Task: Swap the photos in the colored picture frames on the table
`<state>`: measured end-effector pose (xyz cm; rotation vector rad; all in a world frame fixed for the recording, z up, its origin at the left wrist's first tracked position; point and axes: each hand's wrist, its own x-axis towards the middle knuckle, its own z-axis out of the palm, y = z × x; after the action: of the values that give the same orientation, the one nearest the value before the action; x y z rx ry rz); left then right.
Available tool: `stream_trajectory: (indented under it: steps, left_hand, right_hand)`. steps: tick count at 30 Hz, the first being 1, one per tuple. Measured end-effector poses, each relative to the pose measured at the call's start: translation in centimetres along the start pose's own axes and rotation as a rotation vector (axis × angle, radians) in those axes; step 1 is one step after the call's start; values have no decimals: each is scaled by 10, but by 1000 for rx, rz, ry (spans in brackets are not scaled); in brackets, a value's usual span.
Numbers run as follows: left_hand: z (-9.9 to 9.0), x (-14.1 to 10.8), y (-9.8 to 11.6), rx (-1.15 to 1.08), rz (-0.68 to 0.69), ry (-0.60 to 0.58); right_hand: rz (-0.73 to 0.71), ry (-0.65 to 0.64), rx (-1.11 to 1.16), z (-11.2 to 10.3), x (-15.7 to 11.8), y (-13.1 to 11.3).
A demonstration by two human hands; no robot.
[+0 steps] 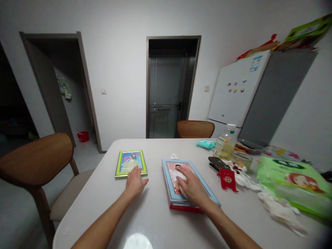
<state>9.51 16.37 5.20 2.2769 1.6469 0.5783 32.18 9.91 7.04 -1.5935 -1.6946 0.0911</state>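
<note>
On the white table lies a green-framed picture (131, 159) of a figure in a pale dress. My left hand (135, 181) is at its lower edge, fingers spread and resting over the frame. To the right, a light blue framed picture (169, 180) tops a small stack, with a red item (185, 208) at the bottom. Over the blue frame's pink image is my right hand (190, 185), fingers apart, palm down. Neither hand has its fingers wrapped round anything.
A phone (218, 162), a red card (227, 179), a bottle (225, 143), a tub (241, 159), crumpled tissues (280, 207) and a green tissue pack (293, 176) crowd the table's right side. Chairs stand at the left (38, 162) and far side (195, 129).
</note>
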Motion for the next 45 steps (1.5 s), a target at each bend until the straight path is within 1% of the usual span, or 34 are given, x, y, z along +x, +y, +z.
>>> stream_trajectory:
  steps: [2,4,6,7,8,10,13,16,17,19,21,24,27,29,31,32,33,35,37,39,42,45]
  left_hand:
    - [-8,12,-20,70,-14,-20]
    - [-15,15,-32,122,-3,-41]
    - [-20,7,-36,161,24,-43]
    - [-22,-1,-36,175,39,-39]
    - [-24,-12,-34,186,52,-36]
    - [-25,-43,-31,200,74,-35]
    - [-22,-104,-33,199,98,-33]
    - [-15,-160,-44,157,275,70]
    - [-12,-174,-47,157,337,92]
    - [-8,-191,-50,165,427,125]
    - [-7,-195,-49,161,473,137]
    - [-14,-190,-41,115,502,168]
    - [-28,-184,-33,-4,499,251]
    - [-38,-181,-29,-143,417,322]
    - [-46,-177,-25,-305,277,378]
    - [-50,-174,-24,-389,209,395]
    - [-52,-172,-22,-473,149,411]
    - [-57,-167,-20,-631,56,445]
    - [-60,-164,-19,-770,-10,466]
    - [-64,-162,-21,-874,-54,459]
    - [-68,-159,-30,-925,-123,429]
    - [-63,-159,-45,-880,-220,346]
  right_hand:
    - [-143,-92,70,15,-14,-33]
    - [-224,-175,115,29,-26,-58]
    - [-246,-243,131,41,-35,-73]
    - [-238,-259,127,46,-38,-76]
    - [-223,-260,118,50,-40,-77]
    - [-189,-232,98,57,-42,-77]
    - [-165,-197,96,63,-46,-73]
    - [-160,-218,109,68,-52,-73]
    - [-158,-227,114,70,-55,-74]
    - [-152,-234,122,74,-61,-77]
    - [-147,-230,133,78,-65,-79]
    - [-130,-187,165,77,-66,-83]
    - [-79,-52,202,68,-60,-87]
    - [-41,58,241,62,-55,-90]
    - [-12,109,288,62,-52,-94]
    - [-4,92,312,65,-52,-97]
    - [-4,49,332,70,-54,-101]
    - [-23,-77,362,85,-60,-108]
    - [-55,-176,374,101,-68,-115]
    - [-88,-221,373,114,-75,-120]
    - [-127,-240,351,120,-79,-126]
    - [-138,-252,288,116,-76,-130]
